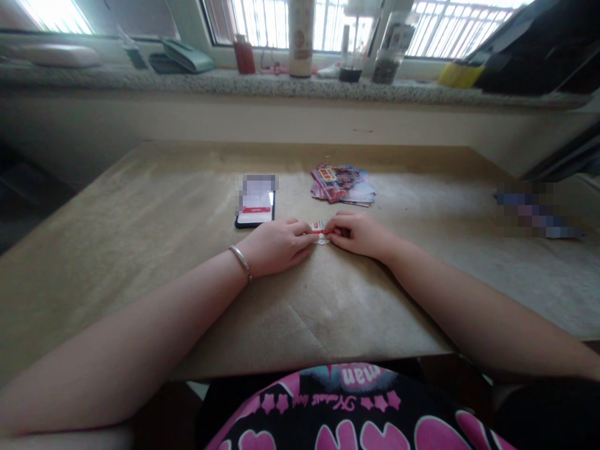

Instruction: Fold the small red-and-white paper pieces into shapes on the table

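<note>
Both hands meet at the middle of the brown paper-covered surface point(140, 237), pinching one small folded piece of red-and-white printed paper point(319, 229) between them. The left hand point(276, 245), with a thin silver bangle point(241, 259) at its wrist, lies knuckles up with its fingers curled, and its fingertips clasp the left edge of the folded paper. The right hand point(359, 234) comes in from the other side, fingers bent, and grips the right edge. The paper sits low, touching or just above the surface, and only a small strip of it shows between the two sets of fingertips.

Just beyond the left hand lies a black smartphone point(255, 203) face up, its screen lit. Beyond the right hand, a loose stack of colourful printed leaflets point(344, 184) rests on the surface, fanned slightly. Both are near the hands but apart from them.

Along the far side runs a speckled stone windowsill point(187, 81), carrying a small red cup point(244, 57), a tall cream-coloured bottle point(300, 37) and a teal pouch point(187, 57).
</note>
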